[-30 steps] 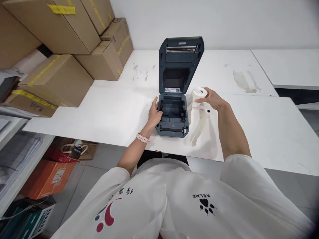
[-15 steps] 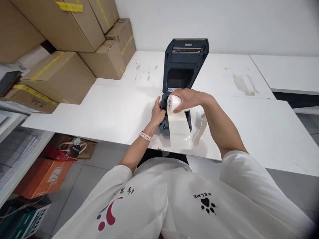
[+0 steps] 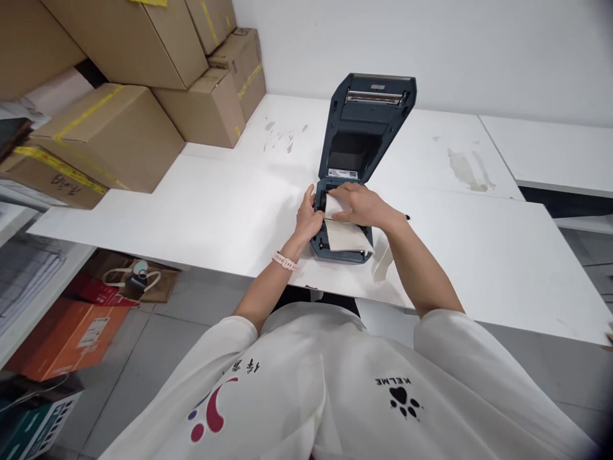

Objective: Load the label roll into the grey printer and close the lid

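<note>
Sitting inside open printer (image 3: 357, 153): paper roll (image 3: 335, 207), its loose end (image 3: 347, 237) twd printer's front. R hand (image 3: 363, 206) clamped over roll; L hand (image 3: 308, 220) gripping printer's left side, thumb inside. Backing strip (image 3: 383, 264) on bench (image 3: 258, 223), just R of printer; boxes (image 3: 112, 131) well off, L of printer.

Your printer (image 3: 357, 118) shows a matt, hard plastic housing, with a shiny metal bar (image 3: 373, 97) set across its raised lid. Within the printer, the roll (image 3: 334, 206) and its unwound sheet (image 3: 345, 237) are smooth paper. Right of the printer, the loose strip (image 3: 382, 264) looks thin and papery. Beneath the printer, your table (image 3: 225, 211) has a smooth, faintly glossy coating; uneven patches (image 3: 467, 168) break it beyond the printer's right. Left of the printer, your boxes (image 3: 143, 137) are matt cardboard. Nearer you than the printer, your shirt (image 3: 287, 364) is soft, wrinkled cloth.
</note>
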A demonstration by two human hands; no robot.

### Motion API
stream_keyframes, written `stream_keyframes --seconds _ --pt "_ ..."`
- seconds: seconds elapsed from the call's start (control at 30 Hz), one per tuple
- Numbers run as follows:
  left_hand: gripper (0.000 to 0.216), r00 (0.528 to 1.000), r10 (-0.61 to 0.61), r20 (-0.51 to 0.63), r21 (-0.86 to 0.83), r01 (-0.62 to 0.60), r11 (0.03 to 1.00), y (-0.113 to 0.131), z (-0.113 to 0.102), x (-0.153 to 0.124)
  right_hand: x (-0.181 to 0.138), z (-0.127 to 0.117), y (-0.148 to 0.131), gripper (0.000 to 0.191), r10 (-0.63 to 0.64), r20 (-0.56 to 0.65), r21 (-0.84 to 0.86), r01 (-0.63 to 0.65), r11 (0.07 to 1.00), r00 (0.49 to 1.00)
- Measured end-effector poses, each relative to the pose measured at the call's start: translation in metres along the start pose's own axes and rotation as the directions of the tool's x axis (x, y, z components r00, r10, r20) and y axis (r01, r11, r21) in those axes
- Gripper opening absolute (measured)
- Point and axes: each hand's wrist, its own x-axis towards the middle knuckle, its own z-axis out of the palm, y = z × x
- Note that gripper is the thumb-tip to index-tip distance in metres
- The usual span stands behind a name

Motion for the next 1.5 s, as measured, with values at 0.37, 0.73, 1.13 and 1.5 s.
stream_keyframes --seconds 0.37,0.73,1.13,1.5 --pt "0.091 0.998 -0.053 -0.038 -0.052 0.051 0.997 0.02 0.005 -0.009 -0.098 0.057 -0.058 0.057 0.022 -0.179 0.042 -0.015 0.999 0.984" --pt "0.09 1.0 -0.02 -0.008 -0.064 0.02 0.998 0.017 0.002 -0.006 -0.094 0.08 -0.073 0.074 0.087 -0.231 -0.015 -0.093 0.996 0.969" --pt "0.086 0.998 -0.059 -0.035 -0.053 0.057 0.997 0.021 0.003 -0.009 -0.094 0.084 -0.071 0.089 0.07 -0.178 -0.029 -0.076 0.997 0.982" --pt "0.076 0.983 -0.168 -0.071 -0.08 0.163 0.983 0.035 0.006 -0.047 -0.092 0.092 -0.069 0.095 0.075 -0.183 -0.015 -0.079 0.997 0.98"
